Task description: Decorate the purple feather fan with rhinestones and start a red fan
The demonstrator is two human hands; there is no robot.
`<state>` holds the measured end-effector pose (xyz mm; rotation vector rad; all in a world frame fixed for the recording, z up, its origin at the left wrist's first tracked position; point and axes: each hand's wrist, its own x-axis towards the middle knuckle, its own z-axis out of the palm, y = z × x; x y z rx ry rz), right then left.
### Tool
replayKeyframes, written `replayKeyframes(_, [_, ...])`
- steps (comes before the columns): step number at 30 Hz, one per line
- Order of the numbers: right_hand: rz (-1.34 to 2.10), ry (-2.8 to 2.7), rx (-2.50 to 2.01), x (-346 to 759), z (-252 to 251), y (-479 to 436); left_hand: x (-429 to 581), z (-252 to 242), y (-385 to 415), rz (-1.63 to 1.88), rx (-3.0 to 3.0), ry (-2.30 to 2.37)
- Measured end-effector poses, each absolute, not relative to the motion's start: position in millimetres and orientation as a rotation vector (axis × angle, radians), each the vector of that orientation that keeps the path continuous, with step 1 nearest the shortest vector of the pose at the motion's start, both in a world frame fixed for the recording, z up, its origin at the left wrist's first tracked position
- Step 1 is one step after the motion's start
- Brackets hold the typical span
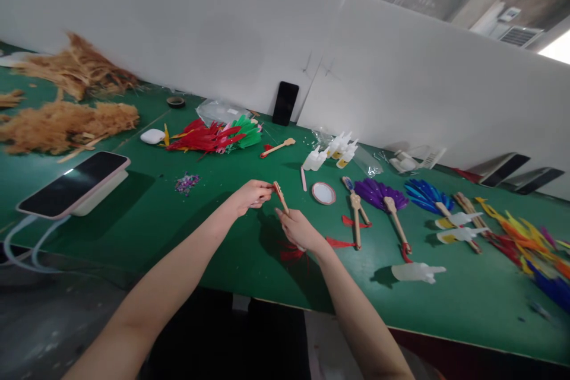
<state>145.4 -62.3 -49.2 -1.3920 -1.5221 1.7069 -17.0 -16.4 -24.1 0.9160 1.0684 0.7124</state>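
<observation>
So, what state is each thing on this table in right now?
Wooden stick, tilted, pinched between left hand and right hand.
Phone on stand, screen dark.
Black phone, leaning against the wall.
Purple fan, spread open, lying flat.
Glue bottle, lying on its side.

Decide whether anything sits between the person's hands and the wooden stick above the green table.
Nothing visible does. The left hand pinches the top end of the wooden stick and the right hand holds its lower part. Red feathers lie on the green table below the right hand, not between.
</observation>
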Motion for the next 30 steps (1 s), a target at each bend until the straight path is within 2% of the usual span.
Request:
replayKeyframes(12, [1.835, -1.423, -1.283, 146, -45, -64, -13, -28, -18, 0.722, 1.035, 1.149])
replayKeyframes(23, [2.079, -1.206, -1.141, 154, -38, -62, -13, -31, -17, 0.787, 1.468, 1.272])
replayKeyframes(30, [2.147, -1.165, -1.046, 161, -32, -60, -24, -19, -19, 0.707, 1.538, 1.128])
